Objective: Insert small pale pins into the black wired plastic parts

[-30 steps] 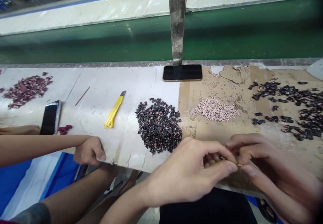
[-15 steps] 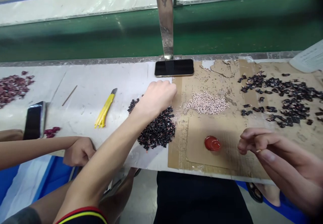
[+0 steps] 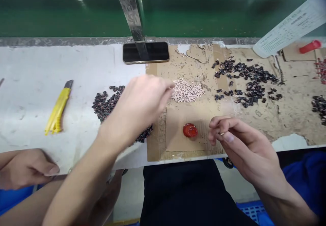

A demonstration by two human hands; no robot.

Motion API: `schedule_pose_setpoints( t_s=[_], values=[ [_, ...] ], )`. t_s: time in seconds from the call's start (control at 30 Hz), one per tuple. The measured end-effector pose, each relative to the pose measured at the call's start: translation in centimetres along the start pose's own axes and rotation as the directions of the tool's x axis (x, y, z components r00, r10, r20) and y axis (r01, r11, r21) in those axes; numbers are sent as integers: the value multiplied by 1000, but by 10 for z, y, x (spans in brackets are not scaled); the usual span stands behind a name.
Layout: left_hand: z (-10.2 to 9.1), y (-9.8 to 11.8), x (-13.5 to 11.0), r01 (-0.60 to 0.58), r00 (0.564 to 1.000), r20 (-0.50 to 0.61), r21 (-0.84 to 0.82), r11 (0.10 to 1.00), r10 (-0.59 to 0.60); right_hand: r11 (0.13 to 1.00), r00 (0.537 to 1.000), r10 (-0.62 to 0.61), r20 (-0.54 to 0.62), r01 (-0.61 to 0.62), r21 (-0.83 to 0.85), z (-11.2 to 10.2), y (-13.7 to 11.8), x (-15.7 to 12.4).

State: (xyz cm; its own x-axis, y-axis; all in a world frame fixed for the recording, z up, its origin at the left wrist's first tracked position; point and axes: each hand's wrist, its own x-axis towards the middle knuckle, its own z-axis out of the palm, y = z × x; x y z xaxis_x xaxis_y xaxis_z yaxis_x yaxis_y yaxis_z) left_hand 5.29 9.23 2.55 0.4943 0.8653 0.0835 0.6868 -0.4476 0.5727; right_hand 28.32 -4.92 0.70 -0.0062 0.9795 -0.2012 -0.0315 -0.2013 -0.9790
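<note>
My left hand reaches over a heap of small black pieces, its fingertips at the edge of a pile of tiny pale-pink pieces. The fingers are pinched together, slightly blurred; what they hold, if anything, is hidden. My right hand is above the front of the cardboard, with thumb and fingers closed on a tiny pale piece. Between my hands a small red cup, glossy inside, rests on a square of cardboard.
A phone lies against the metal post. More black pieces are scattered at right, near a leaning printed plastic sheet and a red tube. A yellow box cutter lies at left, near another person's hand.
My left hand has moved from above the black heap to the edge of the pale pile. My right hand is now closer to the red cup, still pinching. The view has shifted right and downward.
</note>
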Motion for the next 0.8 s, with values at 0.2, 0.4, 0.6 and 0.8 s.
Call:
schedule_pose_setpoints(
  t_s=[0.2, 0.4, 0.6, 0.8],
  values=[
    [37, 50, -67, -210, 961, -236, -275, 938, 146, 999, 999, -30, -33, 29, -32, 13, -5, 0],
    [58, 55, -78, -209, 952, -281, -310, 928, 121, 992, 997, -73, -13, 71, -106, 22, -3, 3],
    [59, 52, -85, -168, 956, -282, -317, 934, 76, 976, 993, -110, 37, 115, -186, 23, -2, 2],
    [63, 51, -92, -83, 974, -223, -484, 871, -31, 943, 980, -186, 73, 199, -265, 24, 0, -1]
  ],
)
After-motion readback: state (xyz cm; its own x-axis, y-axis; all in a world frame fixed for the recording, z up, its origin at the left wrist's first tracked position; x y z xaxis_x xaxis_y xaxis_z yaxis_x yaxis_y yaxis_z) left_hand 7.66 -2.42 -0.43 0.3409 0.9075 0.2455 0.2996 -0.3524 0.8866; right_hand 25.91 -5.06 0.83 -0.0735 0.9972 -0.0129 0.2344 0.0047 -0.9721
